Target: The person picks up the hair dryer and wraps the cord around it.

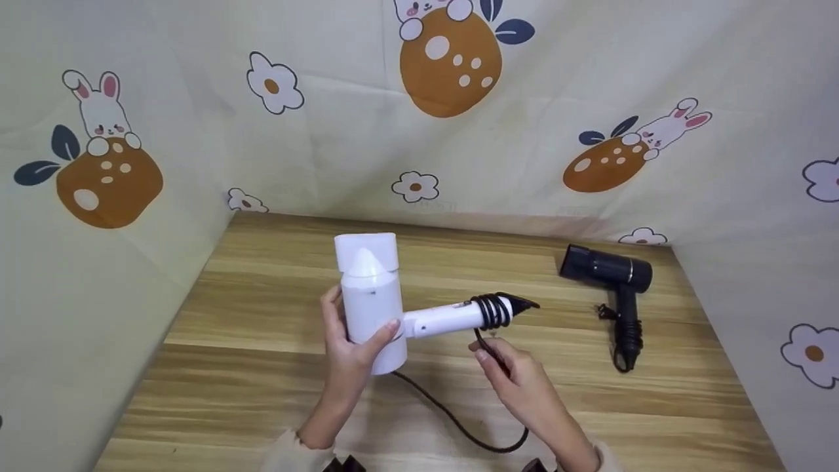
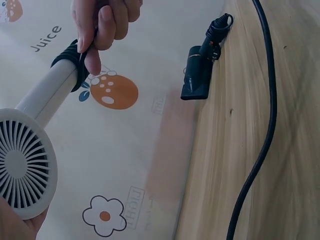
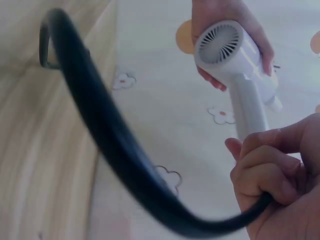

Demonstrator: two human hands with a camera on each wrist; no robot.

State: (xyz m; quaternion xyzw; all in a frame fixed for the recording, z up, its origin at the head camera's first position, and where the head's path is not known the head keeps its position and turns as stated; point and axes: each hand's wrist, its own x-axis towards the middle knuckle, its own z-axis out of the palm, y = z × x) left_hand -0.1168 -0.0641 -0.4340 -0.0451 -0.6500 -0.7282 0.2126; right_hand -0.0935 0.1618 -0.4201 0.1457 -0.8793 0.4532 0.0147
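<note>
My left hand [image 1: 351, 357] grips the barrel of a white hair dryer [image 1: 372, 308], thumb across its near side. The dryer is held above the table, its flat nozzle pointing away and its handle reaching to the right. Several turns of black cord [image 1: 495, 311] wrap the handle's end. Just below them, my right hand [image 1: 527, 387] pinches the cord, whose free length [image 1: 452, 419] loops down and back under the dryer. In the left wrist view the round slotted grille [image 2: 17, 165] faces the camera. Curled fingers [image 3: 265, 170] hold the cord in the right wrist view.
A black hair dryer [image 1: 606, 269] lies on the wooden table [image 1: 262, 282] at the right, its own cord wound round its handle. Pale cloth [image 1: 341, 144] printed with rabbits, orange fruit and flowers hangs around the back and sides.
</note>
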